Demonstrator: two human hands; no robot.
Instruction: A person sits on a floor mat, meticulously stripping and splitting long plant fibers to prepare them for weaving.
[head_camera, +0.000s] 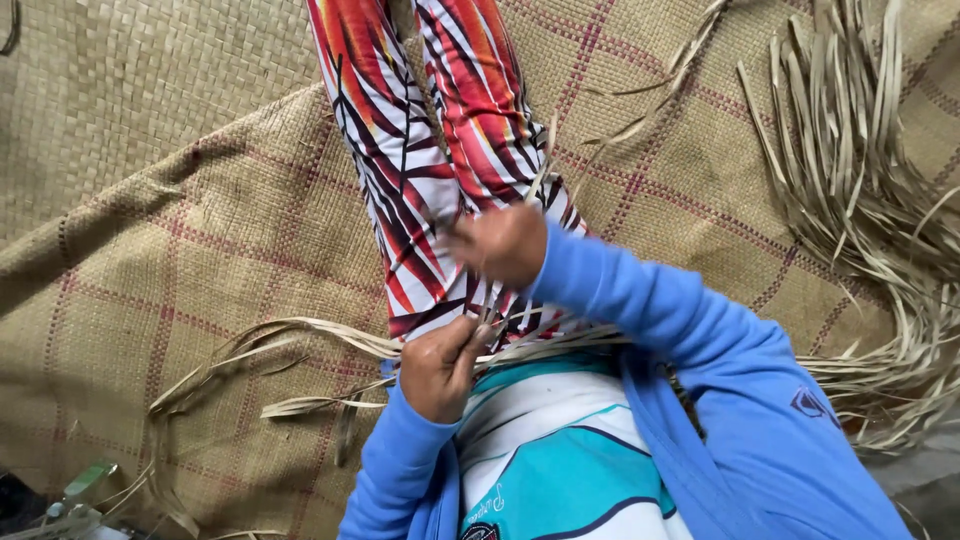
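Woven mat (200, 230) underneath, both hands, left (438, 368) and right (500, 243), closed on dried leaf strips (300, 335) (over patterned legs (430, 120)).

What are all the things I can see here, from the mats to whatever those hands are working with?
woven mat: one, tan with reddish grid lines, spread under the legs
plain mat: one, tan, upper left, underneath
loose leaf strips: a pile, pale straw, right side
strips in work: a few, straw, across the lap, trailing left
small objects: greenish, lower left corner, unclear
patterned trousers: red, white, black, top centre
blue jacket: sleeves
left hand: gripping strips
right hand: blurred, on strips
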